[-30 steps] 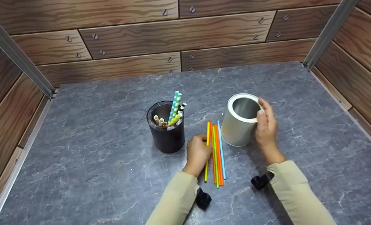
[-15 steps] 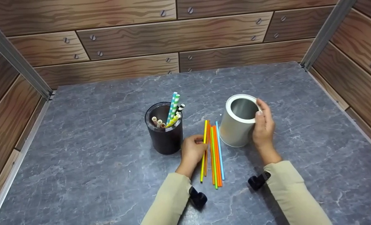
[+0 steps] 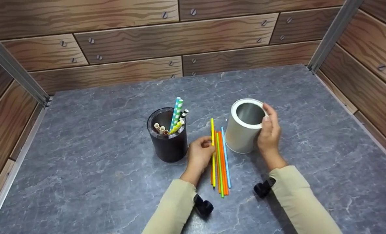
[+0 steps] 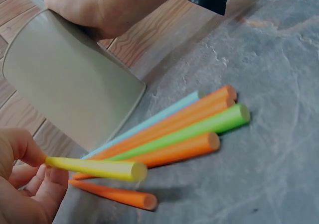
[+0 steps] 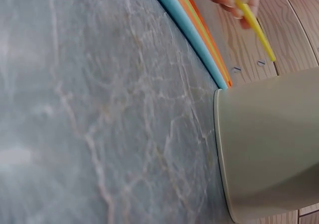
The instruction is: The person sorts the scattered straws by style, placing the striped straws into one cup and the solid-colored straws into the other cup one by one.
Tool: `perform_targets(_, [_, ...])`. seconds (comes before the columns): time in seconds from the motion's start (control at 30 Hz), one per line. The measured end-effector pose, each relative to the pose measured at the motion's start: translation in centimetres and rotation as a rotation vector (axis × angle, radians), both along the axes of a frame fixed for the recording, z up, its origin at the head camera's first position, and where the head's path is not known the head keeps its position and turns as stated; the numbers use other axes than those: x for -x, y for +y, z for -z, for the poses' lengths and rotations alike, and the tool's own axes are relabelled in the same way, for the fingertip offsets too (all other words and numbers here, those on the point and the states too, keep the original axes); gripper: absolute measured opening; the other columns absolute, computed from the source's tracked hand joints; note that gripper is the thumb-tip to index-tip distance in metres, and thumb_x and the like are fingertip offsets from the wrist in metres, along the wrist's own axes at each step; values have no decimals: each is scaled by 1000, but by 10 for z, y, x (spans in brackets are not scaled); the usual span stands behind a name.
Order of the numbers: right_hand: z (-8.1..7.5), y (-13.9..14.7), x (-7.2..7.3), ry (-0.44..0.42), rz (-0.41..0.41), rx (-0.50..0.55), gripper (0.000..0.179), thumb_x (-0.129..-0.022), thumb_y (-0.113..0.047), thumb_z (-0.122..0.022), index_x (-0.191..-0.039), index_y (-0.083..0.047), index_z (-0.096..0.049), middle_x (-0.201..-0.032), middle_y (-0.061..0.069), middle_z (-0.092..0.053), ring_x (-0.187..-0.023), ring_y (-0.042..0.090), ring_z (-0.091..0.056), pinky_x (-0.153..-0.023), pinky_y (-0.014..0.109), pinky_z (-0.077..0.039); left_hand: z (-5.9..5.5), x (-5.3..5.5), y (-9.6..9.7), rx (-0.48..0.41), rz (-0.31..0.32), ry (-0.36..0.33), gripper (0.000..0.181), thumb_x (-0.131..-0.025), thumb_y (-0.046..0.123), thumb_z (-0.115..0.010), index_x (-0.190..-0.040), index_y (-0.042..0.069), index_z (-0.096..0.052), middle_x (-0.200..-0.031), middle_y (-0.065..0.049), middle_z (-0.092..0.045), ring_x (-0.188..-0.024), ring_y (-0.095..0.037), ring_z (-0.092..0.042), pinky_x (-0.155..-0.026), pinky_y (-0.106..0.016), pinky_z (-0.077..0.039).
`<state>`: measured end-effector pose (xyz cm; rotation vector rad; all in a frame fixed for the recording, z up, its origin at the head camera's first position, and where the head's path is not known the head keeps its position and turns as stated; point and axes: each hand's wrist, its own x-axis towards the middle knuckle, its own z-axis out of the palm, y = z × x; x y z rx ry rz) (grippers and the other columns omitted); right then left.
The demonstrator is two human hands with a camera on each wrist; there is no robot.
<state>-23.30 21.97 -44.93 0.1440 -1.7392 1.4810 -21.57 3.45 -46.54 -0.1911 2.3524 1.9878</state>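
Note:
In the head view my left hand (image 3: 199, 154) pinches a yellow straw (image 3: 212, 128) between thumb and fingers. The left wrist view shows this yellow straw (image 4: 99, 167) lifted above the others. Beneath and beside it lie several plain straws: orange (image 3: 225, 169), green (image 3: 219, 164) and light blue (image 3: 226, 159). One orange straw (image 4: 119, 194) lies a little apart, under the yellow one. My right hand (image 3: 269, 138) holds the pale metal can (image 3: 242, 138) at its right side, thumb near the rim. The can stands upright, and its visible inside shows no straws.
Left of my left hand stands a black cup (image 3: 169, 148) with striped paper straws (image 3: 176, 115) in it, some rising above its rim. The grey marbled table (image 3: 98, 146) is bordered by wood-patterned walls (image 3: 131, 45).
The left hand has lifted the yellow straw out of the row; its upper end now stands higher than before. The right hand still holds the can in place. The head view has shifted slightly.

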Motion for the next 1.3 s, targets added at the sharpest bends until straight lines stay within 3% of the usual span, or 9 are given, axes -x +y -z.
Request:
perform_targets(0.23, [1,0,-1,9,7,-17,43,-90,-9,-32,-121,16,-48,-124,31,-50,-118,4,-46,-105,24,-31,-14,3,2,-90,26,32,39,-66,-9,-56,-103,-2,-66,-79,-7,-61,-66,-10,-52,-55,-19,-44])
perform_targets(0.47, [0,1,0,14,31,-54,43,-89,-10,-34,-119,15,-51,-122,29,-54,-117,5,-48,-104,23,-32,-38,8,1,-115,38,70,38,-66,-9,-60,-102,-1,-65,-77,-5,-60,-67,-10,-53,-60,-19,-46])
perform_targets(0.73, [2,2,0,20,54,-72,43,-88,-11,-33,-118,14,-52,-121,28,-55,-116,5,-48,-103,23,-33,-75,15,3,-88,98,200,38,-64,-9,-58,-101,-1,-65,-76,-6,-62,-68,-13,-59,-63,-20,-50])
perform_targets(0.97, [2,0,1,37,42,-57,43,-88,-10,-33,-117,15,-52,-120,29,-55,-115,4,-49,-102,23,-33,-109,17,6,-93,164,289,40,-65,-9,-55,-103,1,-65,-79,-5,-62,-69,-12,-56,-64,-20,-49])
perform_targets(1.13, [2,-1,2,45,27,-55,43,-88,-10,-33,-118,16,-51,-120,30,-55,-114,4,-49,-102,23,-33,-125,18,9,-99,152,369,37,-67,-9,-55,-101,2,-63,-78,-5,-61,-70,-13,-57,-64,-20,-49])
perform_targets(1.3, [2,1,1,56,51,-73,44,-87,-11,-33,-117,16,-52,-119,30,-55,-115,3,-49,-102,22,-33,-134,19,13,-114,139,462,31,-70,-7,-56,-99,2,-62,-79,-6,-62,-72,-13,-58,-65,-21,-49])
